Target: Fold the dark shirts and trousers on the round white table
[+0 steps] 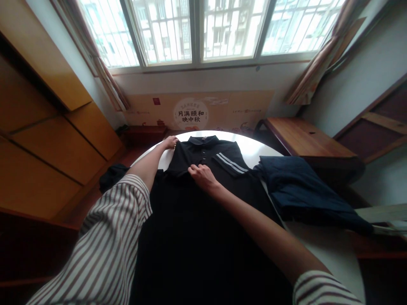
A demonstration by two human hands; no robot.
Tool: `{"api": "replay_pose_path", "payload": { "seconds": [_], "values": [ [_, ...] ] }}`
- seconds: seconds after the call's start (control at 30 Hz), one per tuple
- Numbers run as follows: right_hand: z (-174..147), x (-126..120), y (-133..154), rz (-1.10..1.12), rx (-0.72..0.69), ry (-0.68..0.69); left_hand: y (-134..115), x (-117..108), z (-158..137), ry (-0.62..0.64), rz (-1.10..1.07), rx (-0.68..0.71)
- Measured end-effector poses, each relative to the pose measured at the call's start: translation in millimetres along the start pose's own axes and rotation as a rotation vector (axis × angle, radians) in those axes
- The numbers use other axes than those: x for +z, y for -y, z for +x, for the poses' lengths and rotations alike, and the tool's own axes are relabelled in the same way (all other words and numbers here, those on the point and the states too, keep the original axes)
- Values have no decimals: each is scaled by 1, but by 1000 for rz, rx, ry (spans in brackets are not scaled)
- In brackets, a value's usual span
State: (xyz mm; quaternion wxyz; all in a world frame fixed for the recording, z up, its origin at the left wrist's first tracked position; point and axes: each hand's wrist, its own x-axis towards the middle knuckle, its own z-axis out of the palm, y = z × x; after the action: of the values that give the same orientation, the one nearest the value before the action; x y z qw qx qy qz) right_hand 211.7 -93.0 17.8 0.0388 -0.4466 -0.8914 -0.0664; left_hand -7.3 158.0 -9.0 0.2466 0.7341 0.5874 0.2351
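A black polo shirt (203,228) lies spread over a white round table (257,150), its collar at the far edge. The sleeve on the right is folded inward across the chest and shows two pale stripes. My left hand (171,142) grips the shirt at its left shoulder, fingers closed on the cloth. Over the chest, just below the button placket, my right hand (201,173) pinches the edge of the left sleeve, which is turned inward. Some of the fingertips are hidden by the cloth and the hand itself.
Dark blue folded clothing (299,186) lies on the table's right side. Beyond it stands a wooden bench-like table (314,135). Dark cloth (112,178) sits beyond the left edge. Yellow-brown cabinets (57,127) line the left, and a printed cardboard panel (229,108) leans below the window.
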Motion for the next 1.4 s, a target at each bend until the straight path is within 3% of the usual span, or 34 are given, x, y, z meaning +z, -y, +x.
{"api": "replay_pose_path", "payload": {
  "seconds": [0.37,0.8,0.97,1.07,1.13,1.27,1.4],
  "values": [
    [-7,13,3,96,48,-68,-24,10,1,-107,-51,-213],
    [-8,19,2,125,37,-114,-42,25,-1,-268,87,-210],
    [-7,20,3,148,27,-127,-54,27,-18,-302,207,-126],
    [-6,20,3,157,27,-135,-60,41,-38,-275,259,-3],
    [-6,19,3,165,28,-131,-60,53,-50,-192,314,65],
    [-10,15,6,198,38,-161,-58,68,-62,3,437,7],
    [-19,15,13,233,59,-186,-60,66,-60,17,444,-20]
  ]
}}
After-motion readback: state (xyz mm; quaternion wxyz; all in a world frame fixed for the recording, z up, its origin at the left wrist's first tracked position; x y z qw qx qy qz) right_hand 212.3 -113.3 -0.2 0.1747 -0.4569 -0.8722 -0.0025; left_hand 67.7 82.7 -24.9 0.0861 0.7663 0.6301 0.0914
